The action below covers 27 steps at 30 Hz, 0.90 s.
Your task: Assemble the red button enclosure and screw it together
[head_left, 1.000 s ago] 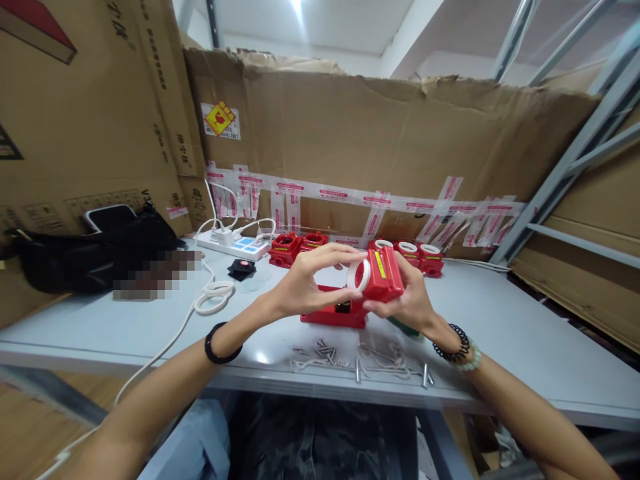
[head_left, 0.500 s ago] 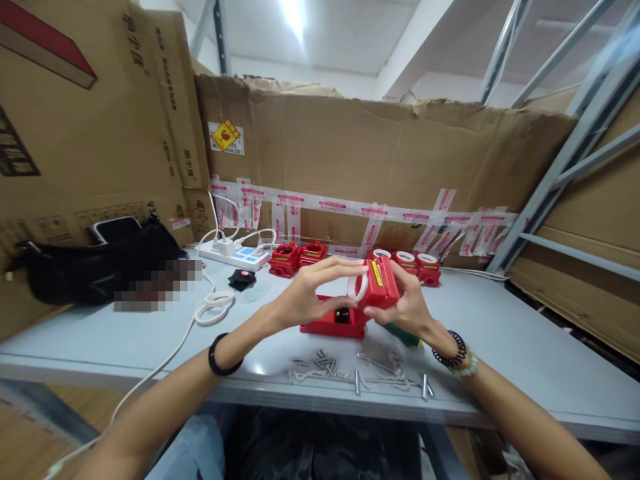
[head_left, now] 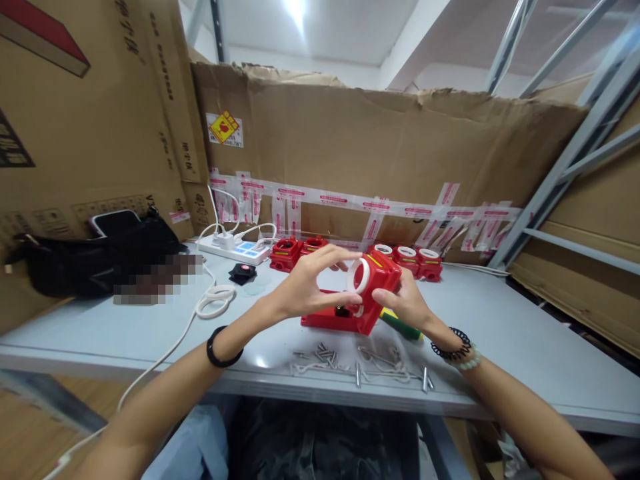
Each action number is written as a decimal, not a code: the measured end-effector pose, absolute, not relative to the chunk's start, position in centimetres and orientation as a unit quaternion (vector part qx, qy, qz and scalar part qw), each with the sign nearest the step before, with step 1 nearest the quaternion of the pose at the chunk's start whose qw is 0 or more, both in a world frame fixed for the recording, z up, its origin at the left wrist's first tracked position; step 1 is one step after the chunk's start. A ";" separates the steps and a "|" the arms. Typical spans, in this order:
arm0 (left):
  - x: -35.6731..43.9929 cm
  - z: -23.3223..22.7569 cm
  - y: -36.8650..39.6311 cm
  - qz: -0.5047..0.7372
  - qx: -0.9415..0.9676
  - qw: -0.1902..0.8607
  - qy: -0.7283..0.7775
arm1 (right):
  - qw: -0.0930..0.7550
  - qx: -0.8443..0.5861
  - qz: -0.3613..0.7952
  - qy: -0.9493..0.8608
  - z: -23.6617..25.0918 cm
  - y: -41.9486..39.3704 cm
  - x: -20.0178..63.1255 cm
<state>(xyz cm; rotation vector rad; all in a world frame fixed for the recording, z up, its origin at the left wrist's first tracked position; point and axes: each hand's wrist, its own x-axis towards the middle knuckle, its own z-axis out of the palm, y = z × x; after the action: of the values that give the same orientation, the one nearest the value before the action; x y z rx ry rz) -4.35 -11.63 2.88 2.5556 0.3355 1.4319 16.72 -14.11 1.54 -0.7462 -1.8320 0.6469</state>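
Above the table my right hand (head_left: pixel 406 300) grips a red box-shaped housing (head_left: pixel 381 283) with a yellow label, tilted so its round opening faces left. A white ring (head_left: pixel 359 276) sits at that opening. My left hand (head_left: pixel 315 283) has thumb and fingers at opposite edges of the ring. Below the hands lies another red casing part (head_left: pixel 325 321) with a dark piece inside, partly hidden. Under my right hand shows a green and yellow handle (head_left: pixel 403 325), its other end covered.
Several metal pins (head_left: pixel 326 355) and white cords (head_left: pixel 395 367) lie near the front edge. Red housings with white rings (head_left: pixel 429 265) and red housings without rings (head_left: pixel 285 255) stand behind. At left are a power strip (head_left: pixel 235 248), a white cable (head_left: pixel 215 301) and a black bag (head_left: pixel 100 257).
My right hand has turned the red housing so its ring opening shows more towards me. The fingers of my left hand have spread wider around the ring.
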 end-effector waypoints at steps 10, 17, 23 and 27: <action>-4.8 2.9 -11.5 0.430 0.902 0.019 0.041 | 0.481 -0.326 0.415 -0.699 0.9 -14.1 16.2; -5.2 2.7 -11.1 0.385 0.920 -0.049 0.055 | 0.429 -0.328 0.610 -0.580 1.2 -14.2 15.8; -4.6 2.8 -11.1 0.451 0.880 0.091 0.115 | 0.480 -0.366 0.495 -0.625 1.1 -13.8 16.2; -4.1 2.4 -11.4 0.458 0.874 0.107 0.119 | 0.489 -0.363 0.438 -0.661 1.2 -14.2 15.8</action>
<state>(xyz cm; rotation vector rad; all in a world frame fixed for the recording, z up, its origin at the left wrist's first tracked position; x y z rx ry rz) -4.08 -11.43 2.42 2.5737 0.3506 1.3497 15.84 -14.17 1.19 -0.8825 -1.6062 1.0649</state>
